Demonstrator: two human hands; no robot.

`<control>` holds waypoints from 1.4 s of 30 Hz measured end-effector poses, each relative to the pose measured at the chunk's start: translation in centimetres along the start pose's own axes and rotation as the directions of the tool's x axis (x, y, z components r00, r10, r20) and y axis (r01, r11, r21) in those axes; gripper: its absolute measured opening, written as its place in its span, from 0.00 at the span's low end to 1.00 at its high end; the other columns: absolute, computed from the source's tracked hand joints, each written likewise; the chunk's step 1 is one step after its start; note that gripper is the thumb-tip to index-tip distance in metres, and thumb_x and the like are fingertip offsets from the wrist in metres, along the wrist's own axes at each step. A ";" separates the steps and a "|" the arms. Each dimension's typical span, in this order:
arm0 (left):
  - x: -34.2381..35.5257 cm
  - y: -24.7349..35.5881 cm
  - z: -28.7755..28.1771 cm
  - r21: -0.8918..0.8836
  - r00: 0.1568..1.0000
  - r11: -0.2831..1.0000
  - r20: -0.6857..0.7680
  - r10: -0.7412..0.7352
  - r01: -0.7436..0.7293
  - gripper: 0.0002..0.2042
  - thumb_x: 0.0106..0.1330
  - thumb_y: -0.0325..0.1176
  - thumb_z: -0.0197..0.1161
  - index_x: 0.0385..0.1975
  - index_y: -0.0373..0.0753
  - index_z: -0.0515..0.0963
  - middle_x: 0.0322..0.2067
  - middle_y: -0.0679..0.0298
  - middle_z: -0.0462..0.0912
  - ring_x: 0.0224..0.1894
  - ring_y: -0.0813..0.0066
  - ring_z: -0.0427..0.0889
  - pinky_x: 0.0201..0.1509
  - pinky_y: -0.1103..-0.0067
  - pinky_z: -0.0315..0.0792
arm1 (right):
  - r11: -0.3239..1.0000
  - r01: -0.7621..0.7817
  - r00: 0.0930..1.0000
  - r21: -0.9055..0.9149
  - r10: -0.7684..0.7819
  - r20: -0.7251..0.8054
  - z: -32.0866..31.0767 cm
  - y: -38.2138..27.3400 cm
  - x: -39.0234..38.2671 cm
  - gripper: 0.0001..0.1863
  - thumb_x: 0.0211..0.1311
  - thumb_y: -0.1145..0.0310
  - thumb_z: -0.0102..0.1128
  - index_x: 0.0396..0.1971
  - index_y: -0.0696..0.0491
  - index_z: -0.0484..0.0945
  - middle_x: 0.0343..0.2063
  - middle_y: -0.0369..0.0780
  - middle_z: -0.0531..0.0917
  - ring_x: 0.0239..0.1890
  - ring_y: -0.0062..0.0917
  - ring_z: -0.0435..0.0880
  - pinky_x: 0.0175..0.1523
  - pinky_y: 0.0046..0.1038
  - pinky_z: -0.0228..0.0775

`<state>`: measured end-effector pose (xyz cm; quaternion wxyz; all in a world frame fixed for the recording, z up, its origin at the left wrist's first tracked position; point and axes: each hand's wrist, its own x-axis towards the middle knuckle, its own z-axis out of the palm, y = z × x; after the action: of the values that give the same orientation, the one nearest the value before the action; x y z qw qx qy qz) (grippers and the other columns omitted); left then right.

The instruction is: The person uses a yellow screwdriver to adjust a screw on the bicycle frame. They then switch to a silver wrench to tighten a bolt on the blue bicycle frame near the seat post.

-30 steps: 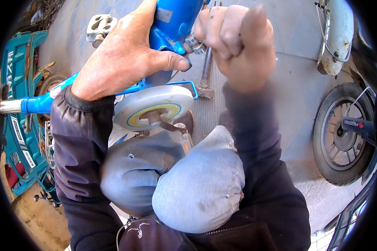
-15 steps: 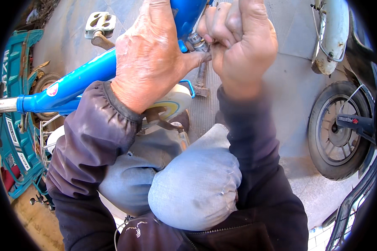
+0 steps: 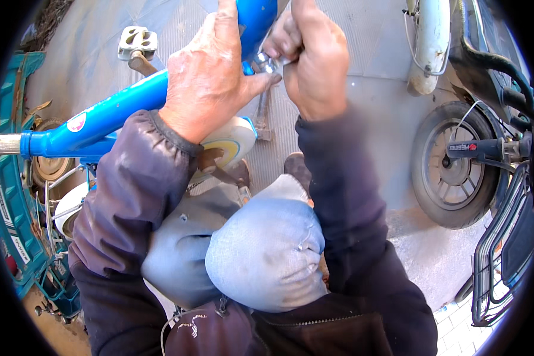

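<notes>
A bicycle's blue frame (image 3: 110, 104) slants across the upper left, with a bare metal tube end at far left. My left hand (image 3: 204, 74) is wrapped over the frame's tube, its thumb stretched right against a shiny metal fitting (image 3: 263, 63). Right beside that fitting, my right hand (image 3: 317, 68) is closed, fingers curled in and close to the blue tube. Whatever its fingers pinch is hidden. A white pedal (image 3: 137, 43) on its crank sticks up left of my left hand. Below my left wrist shows a pale disc (image 3: 234, 142) with a yellow ring.
My knees (image 3: 267, 249) are bent below the hands. At right stand a black scooter wheel (image 3: 457, 166), a white mudguard (image 3: 428, 47) and a black wire rack (image 3: 489, 267). A teal cargo vehicle (image 3: 9, 196) is at left. A metal bar with a block-like end (image 3: 263, 135) lies beyond my feet.
My right hand has moved left, in against the tube and metal fitting. My left hand keeps its hold with little movement. The view has shifted slightly, so the scooter wheel appears further left.
</notes>
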<state>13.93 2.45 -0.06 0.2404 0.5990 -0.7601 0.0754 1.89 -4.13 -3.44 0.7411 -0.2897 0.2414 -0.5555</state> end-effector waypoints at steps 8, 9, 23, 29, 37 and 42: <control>-0.5 -0.8 0.3 -0.025 0.998 0.998 0.002 0.064 -0.063 0.50 0.49 0.41 0.78 0.66 0.19 0.55 0.42 0.42 0.77 0.41 0.45 0.82 0.42 0.62 0.77 | 0.960 0.166 0.932 0.225 -0.227 0.283 -2.6 2.2 0.9 0.32 0.78 0.45 0.45 0.13 0.48 0.60 0.10 0.33 0.62 0.14 0.22 0.61 0.22 0.23 0.57; -0.5 -0.8 0.3 -0.015 0.998 0.997 -0.006 0.070 -0.070 0.50 0.50 0.41 0.77 0.66 0.19 0.55 0.42 0.42 0.77 0.41 0.45 0.82 0.42 0.62 0.77 | 0.969 0.145 0.955 0.200 -0.190 0.229 -2.3 2.1 0.8 0.32 0.78 0.45 0.45 0.13 0.47 0.60 0.10 0.33 0.61 0.13 0.22 0.61 0.22 0.23 0.57; -0.4 0.3 -0.6 0.015 0.996 0.999 0.074 -0.044 0.043 0.48 0.52 0.44 0.74 0.65 0.17 0.57 0.40 0.41 0.77 0.36 0.46 0.83 0.37 0.63 0.77 | 1.000 0.028 0.988 0.005 -0.027 -0.152 0.7 0.0 0.2 0.26 0.78 0.52 0.47 0.16 0.44 0.61 0.10 0.29 0.60 0.10 0.17 0.56 0.17 0.24 0.50; 0.0 -0.4 -0.5 0.008 0.991 0.996 0.097 -0.089 0.088 0.48 0.52 0.45 0.73 0.66 0.17 0.56 0.40 0.42 0.78 0.39 0.47 0.83 0.39 0.62 0.78 | 0.992 -0.047 0.975 -0.114 0.020 -0.222 1.7 -0.1 1.0 0.23 0.79 0.56 0.45 0.18 0.44 0.64 0.11 0.27 0.60 0.10 0.14 0.57 0.16 0.22 0.48; -0.7 -1.2 -2.0 -0.122 0.991 0.988 0.112 -0.078 0.092 0.47 0.47 0.37 0.81 0.69 0.37 0.62 0.51 0.50 0.79 0.53 0.48 0.81 0.56 0.65 0.76 | 0.999 0.013 1.000 -0.045 -0.013 -0.005 -0.4 0.1 0.6 0.23 0.78 0.52 0.48 0.20 0.46 0.64 0.14 0.29 0.63 0.16 0.16 0.60 0.24 0.22 0.57; -2.4 -4.1 -4.5 0.089 0.971 0.994 0.225 -0.077 0.058 0.29 0.47 0.39 0.77 0.50 0.36 0.76 0.29 0.53 0.82 0.37 0.53 0.85 0.41 0.65 0.79 | 0.998 -0.020 0.998 0.053 0.016 0.069 -1.8 0.7 0.1 0.24 0.77 0.51 0.49 0.20 0.46 0.64 0.16 0.30 0.64 0.18 0.17 0.61 0.27 0.23 0.59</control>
<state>19.41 5.23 2.06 0.1295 0.6385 -0.7581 0.0288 1.19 -4.41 -5.24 0.7613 -0.2865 0.2038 -0.5448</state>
